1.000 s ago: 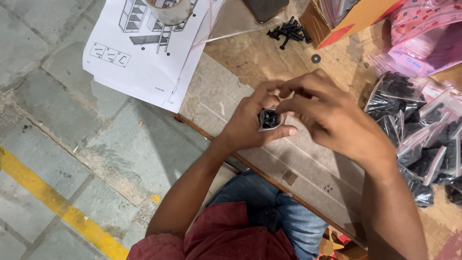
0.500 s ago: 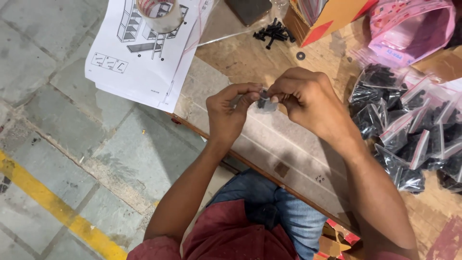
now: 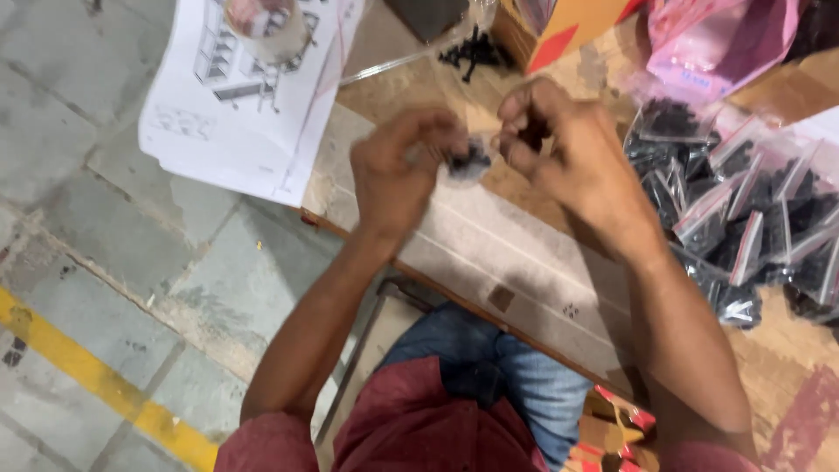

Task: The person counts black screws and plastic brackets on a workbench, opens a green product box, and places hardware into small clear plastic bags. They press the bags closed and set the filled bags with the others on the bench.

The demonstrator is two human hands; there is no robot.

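Left hand: while raised over the wooden bench (image 3: 524,253), the left hand (image 3: 398,170) pinches a small clear plastic bag of black parts (image 3: 469,162) at its fingertips.
Right hand: the right hand (image 3: 568,149) is curled shut just beside that bag; blur hides whether it touches it.
Right side: clear zip bags of black hardware (image 3: 743,210) piled on the bench.
Far side: loose black screws (image 3: 472,48), white printed assembly sheet (image 3: 245,96).
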